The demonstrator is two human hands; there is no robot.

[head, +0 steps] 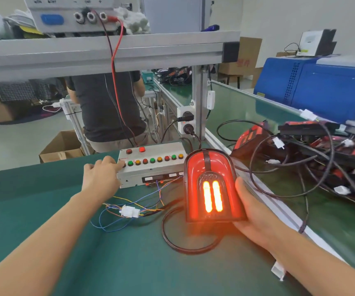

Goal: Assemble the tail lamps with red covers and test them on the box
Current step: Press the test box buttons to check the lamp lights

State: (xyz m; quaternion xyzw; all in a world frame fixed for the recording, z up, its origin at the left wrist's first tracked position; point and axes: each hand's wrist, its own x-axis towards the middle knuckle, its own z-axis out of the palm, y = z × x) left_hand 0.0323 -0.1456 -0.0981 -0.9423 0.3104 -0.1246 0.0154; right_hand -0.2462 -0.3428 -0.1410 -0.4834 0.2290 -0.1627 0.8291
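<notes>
While right hand [255, 214] grips lit tail lamp [212, 186], left-hand fingers [120, 165] press box [151, 167].

Single head-worn wide-angle view: I am looking forward and down from above the green bench [44, 210], both forearms entering from the bottom edge. It is sitting close to the left hand [100, 175] and right hand [255, 216], the test box [151, 165] just beyond. Farther off, it is taking in the overhead aluminium rail [99, 54] and a person [106, 107] standing behind the bench.
</notes>
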